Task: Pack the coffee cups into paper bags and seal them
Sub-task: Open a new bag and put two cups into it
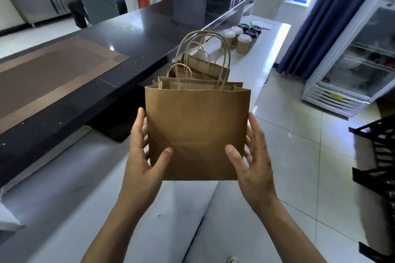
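The paper bag point(196, 132) is held upright above the desk point(267, 53), its mouth slightly open; bag-opening looks to be the step. Beyond it stand the coffee cups point(242, 38), needed next. The left hand point(145, 151) and right hand point(254, 156) grip its sides, fingers point(140, 121) loosely spread, thumbs in front.

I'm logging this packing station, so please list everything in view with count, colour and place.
held paper bag: one, brown, held in front over the white counter
other paper bags: several, brown, behind it on the counter
white-lidded cups: at least three, kraft, far end of counter
dark-lidded cups: about three, right beside them
dark bar top: one, black, left
mat: one, brown, on bar top
glass-door fridge: one, white, right
curtain: one, blue, right
black rack: one, right edge
left hand: holds bag's left edge
right hand: holds bag's right edge
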A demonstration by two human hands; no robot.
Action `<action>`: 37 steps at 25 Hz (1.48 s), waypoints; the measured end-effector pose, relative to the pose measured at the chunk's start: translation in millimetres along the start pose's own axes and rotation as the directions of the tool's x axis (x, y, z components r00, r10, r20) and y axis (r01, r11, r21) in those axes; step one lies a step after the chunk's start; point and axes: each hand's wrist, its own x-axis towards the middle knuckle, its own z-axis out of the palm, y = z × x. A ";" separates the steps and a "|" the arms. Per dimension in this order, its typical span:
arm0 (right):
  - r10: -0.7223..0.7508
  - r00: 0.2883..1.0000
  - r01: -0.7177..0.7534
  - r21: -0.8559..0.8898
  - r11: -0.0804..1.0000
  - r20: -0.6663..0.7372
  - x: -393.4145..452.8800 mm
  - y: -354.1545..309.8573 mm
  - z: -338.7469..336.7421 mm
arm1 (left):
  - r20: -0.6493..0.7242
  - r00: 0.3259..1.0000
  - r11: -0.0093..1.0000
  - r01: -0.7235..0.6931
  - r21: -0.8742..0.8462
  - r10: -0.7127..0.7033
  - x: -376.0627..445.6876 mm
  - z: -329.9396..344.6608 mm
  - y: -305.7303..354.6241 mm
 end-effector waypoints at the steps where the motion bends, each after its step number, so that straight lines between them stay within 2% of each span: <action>1: -0.001 1.000 0.001 0.014 1.000 -0.014 0.7 0.5 -10.9 | 0.022 1.000 1.000 -0.019 0.010 0.019 -1.5 9.0 4.2; 5: 0.018 0.996 -0.020 -0.011 1.000 -0.089 6.8 10.1 -58.8 | 0.129 0.986 0.992 -0.117 0.048 0.110 -5.8 58.2 19.5; 12: 0.038 0.986 -0.040 -0.012 0.999 -0.163 32.9 41.3 -165.9 | 0.221 0.966 0.981 -0.163 0.106 0.137 -3.6 178.2 31.7; 18: 0.078 0.976 -0.091 -0.058 0.994 -0.205 50.1 74.2 -243.3 | 0.278 0.948 0.982 -0.178 0.058 0.156 -1.6 264.4 40.5; 22: 0.113 0.965 -0.124 -0.034 0.992 -0.237 71.9 91.9 -279.9 | 0.316 0.941 0.987 -0.146 0.063 0.119 13.8 311.3 44.9; 28: 0.164 0.951 -0.179 -0.034 0.983 -0.261 132.0 120.3 -312.5 | 0.365 0.928 0.990 -0.116 0.082 0.078 74.1 364.6 32.8; 37: 0.185 0.930 -0.221 -0.082 0.972 -0.316 291.2 160.8 -334.7 | 0.394 0.914 0.991 -0.122 0.046 0.094 233.4 444.5 17.9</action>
